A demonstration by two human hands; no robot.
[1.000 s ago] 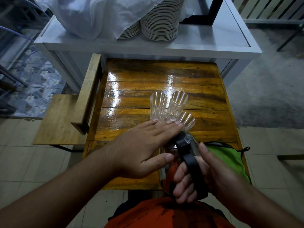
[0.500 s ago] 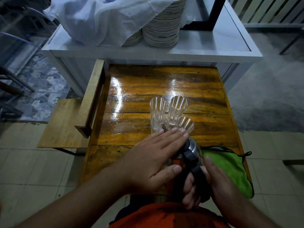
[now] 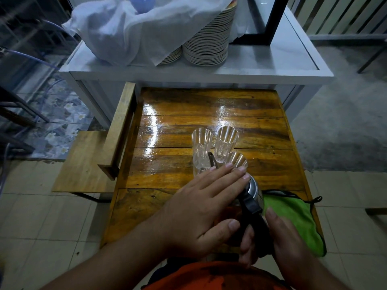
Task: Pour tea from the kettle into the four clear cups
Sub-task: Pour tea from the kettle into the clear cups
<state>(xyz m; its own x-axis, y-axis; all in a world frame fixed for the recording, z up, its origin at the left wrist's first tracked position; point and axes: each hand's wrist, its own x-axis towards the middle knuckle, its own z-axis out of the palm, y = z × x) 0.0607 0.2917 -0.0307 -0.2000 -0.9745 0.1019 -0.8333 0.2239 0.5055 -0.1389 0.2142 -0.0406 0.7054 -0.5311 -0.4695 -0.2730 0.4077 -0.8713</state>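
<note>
A steel kettle [image 3: 254, 190] with a black handle is tilted forward over the wooden table [image 3: 178, 164]. Its dark spout [image 3: 212, 160] pokes out past my fingertips toward a clear ribbed cup [image 3: 201, 149]. My right hand [image 3: 278, 235] is shut on the kettle's handle. My left hand [image 3: 205, 208] lies flat on the kettle's lid, fingers spread. Two more clear cups stand close by, one behind [image 3: 226, 143] and one to the right [image 3: 237, 161]. Anything nearer is hidden by my left hand.
A green cloth [image 3: 293, 218] lies at the table's near right corner. Behind the table stands a white counter [image 3: 272, 68] with stacked plates [image 3: 209, 45] and a white cloth [image 3: 136, 32]. A wooden bench [image 3: 83, 162] sits to the left.
The kettle and both hands have shifted forward toward the cups, and the spout now shows beyond my left fingertips. The view has dipped slightly.
</note>
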